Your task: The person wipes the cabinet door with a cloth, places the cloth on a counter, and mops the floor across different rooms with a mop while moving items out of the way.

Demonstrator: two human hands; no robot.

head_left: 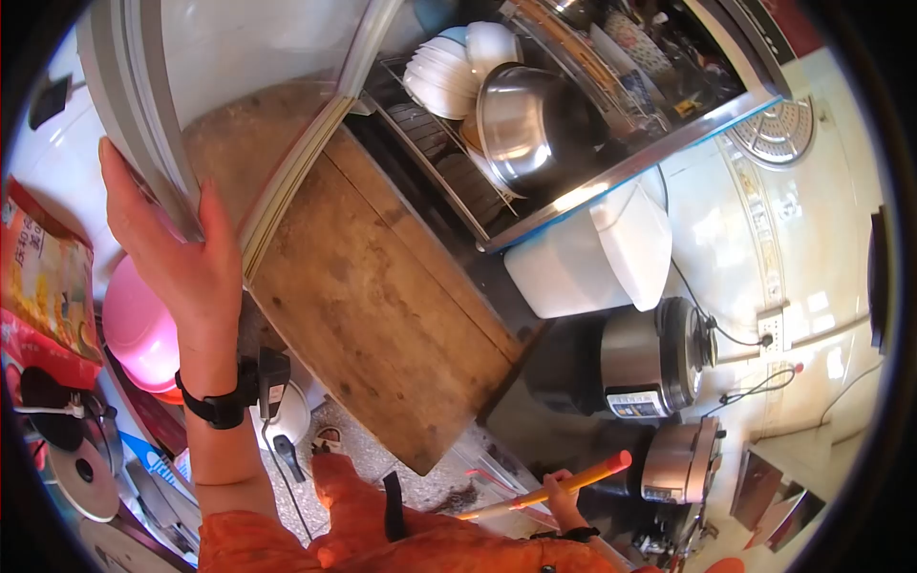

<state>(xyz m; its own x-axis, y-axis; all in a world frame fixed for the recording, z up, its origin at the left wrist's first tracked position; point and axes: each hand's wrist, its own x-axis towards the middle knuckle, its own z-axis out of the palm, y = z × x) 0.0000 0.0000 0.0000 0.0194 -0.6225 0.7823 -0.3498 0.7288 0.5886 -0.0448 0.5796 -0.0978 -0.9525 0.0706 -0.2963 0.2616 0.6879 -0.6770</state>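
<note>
My left hand (181,258) is raised at the left, its thumb and fingers on either side of the grey-framed edge of an open glass cabinet door (143,105). A black band is on that wrist. Low on the right, my right hand (562,492) is closed around an orange stick (521,499) with a red end. Where the stick's far end goes is hidden by the orange clothing. Inside the open cabinet (611,158), stacked white bowls (441,76) and a shiny steel pot (521,129) sit on a wire rack.
A wooden board (373,277) lies beneath the cabinet. Along the wall stand a white container (592,253) and two cookers (650,358). At the left are a pink basin (138,325) and a red food bag (48,277). A dark patch (457,498) shows on the speckled floor.
</note>
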